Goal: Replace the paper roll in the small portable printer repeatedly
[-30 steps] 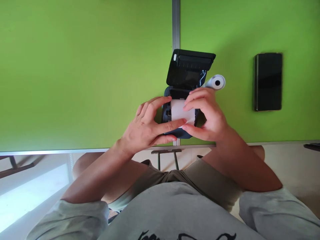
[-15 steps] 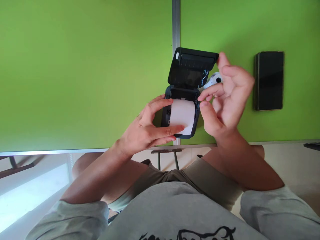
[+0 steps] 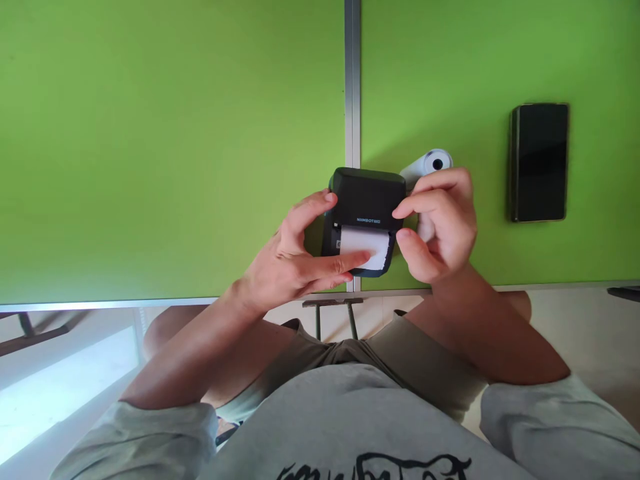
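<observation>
A small black label printer (image 3: 369, 193) with NIIMBOT lettering on its lid lies near the table's front edge. White paper (image 3: 361, 241) shows in the gap between the lowered lid and the printer's front. My left hand (image 3: 295, 257) grips the printer from the left, one finger pressing the paper and another at the lid's left edge. My right hand (image 3: 440, 227) is at the printer's right side, its index fingertip on the lid's edge and the thumb just below, by the body. Behind that hand lies a white paper roll (image 3: 414, 172) with a dark core, partly hidden.
A black phone-like slab (image 3: 543, 162) lies to the right on the green table (image 3: 175, 153). A grey metal seam (image 3: 353, 80) runs between the table's two halves, under the printer. My legs are below the front edge.
The printer's lid has swung down toward me, from raised to covering most of the paper. My right hand came down and left with it. My left hand has barely moved.
</observation>
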